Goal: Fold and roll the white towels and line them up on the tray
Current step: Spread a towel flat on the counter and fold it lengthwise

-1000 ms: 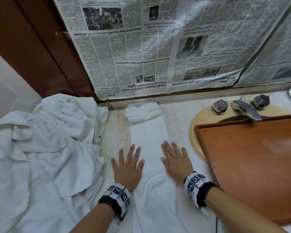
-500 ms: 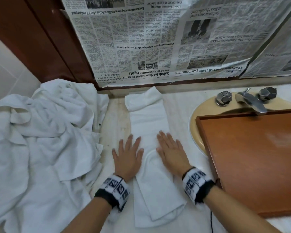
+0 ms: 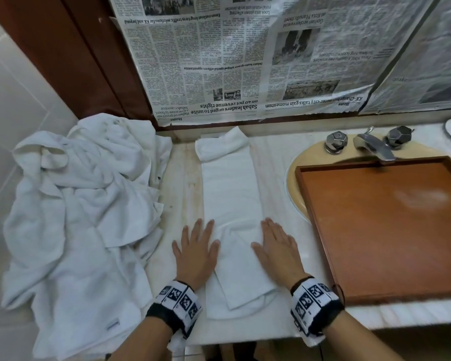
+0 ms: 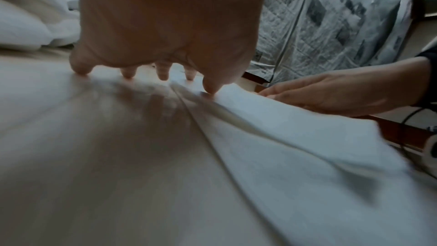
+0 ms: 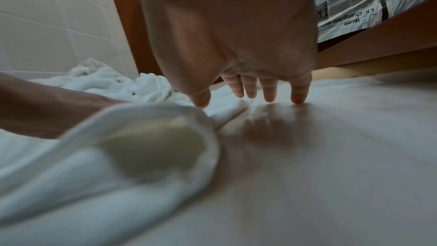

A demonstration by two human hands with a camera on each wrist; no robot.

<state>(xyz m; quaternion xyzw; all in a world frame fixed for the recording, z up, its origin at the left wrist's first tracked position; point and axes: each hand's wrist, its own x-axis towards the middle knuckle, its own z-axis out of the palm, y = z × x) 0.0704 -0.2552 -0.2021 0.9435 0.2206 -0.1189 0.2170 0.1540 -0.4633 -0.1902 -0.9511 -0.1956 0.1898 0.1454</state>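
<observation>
We see the tray (image 3: 391, 230) bare over the sink (image 3: 296, 175), while our flat, open left hand (image 3: 195, 256) and right hand (image 3: 277, 252) flank the folded towel (image 3: 232, 199).

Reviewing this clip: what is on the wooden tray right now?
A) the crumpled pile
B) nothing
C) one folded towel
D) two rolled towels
B: the wooden tray shows only bare wood, while the folded towel lies flat on the counter beside it.
</observation>
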